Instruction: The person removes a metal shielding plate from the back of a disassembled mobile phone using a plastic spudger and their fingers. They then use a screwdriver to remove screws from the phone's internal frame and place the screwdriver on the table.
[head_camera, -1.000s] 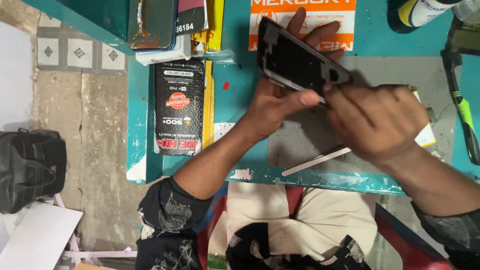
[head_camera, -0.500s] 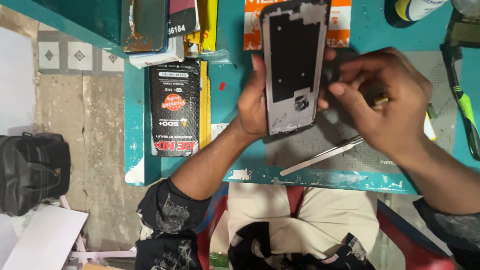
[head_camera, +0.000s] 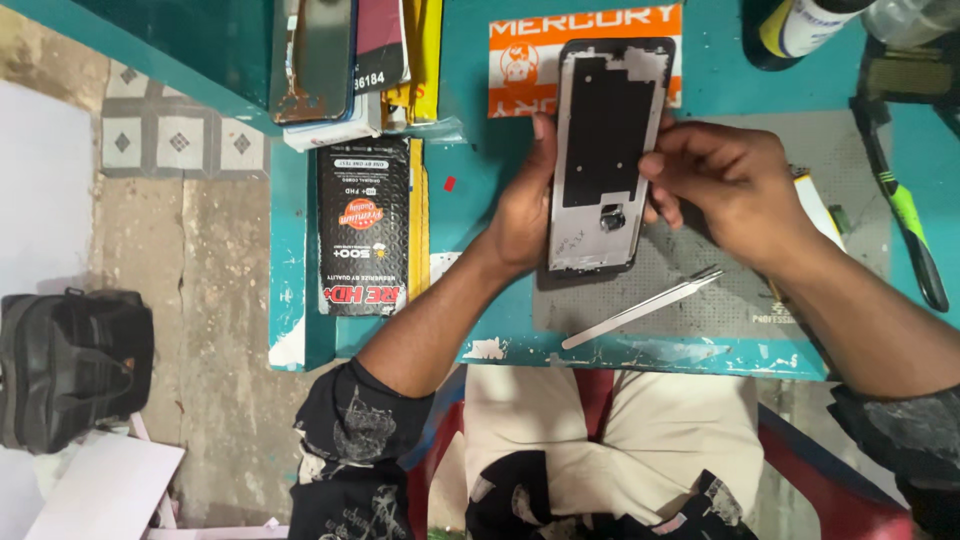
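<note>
**Phone frame held flat between both hands over the grey mat**

Against the frame of half a second ago, the phone frame (head_camera: 607, 155) stands much the same, long axis running away from the person, inner side up. The right hand (head_camera: 735, 190) has drawn slightly off to the frame's right edge, and the view has shifted a little.

Taking the phone frame as landmark, largest first: one teal table (head_camera: 480, 170) lies under everything. One grey work mat (head_camera: 740, 280) sits below and right of the frame. One black flat box (head_camera: 365, 228) lies well left of it. One orange card (head_camera: 520, 60) shows behind the frame's top. One green-handled tool (head_camera: 905, 215) lies far right. One pair of metal tweezers (head_camera: 645, 305) rests on the mat just below the frame, apart from it.

Two hands hold the one frame. The left hand (head_camera: 520, 215) grasps its left edge, thumb up along the side. The right hand's fingers curl in at the right edge, touching it.
</note>
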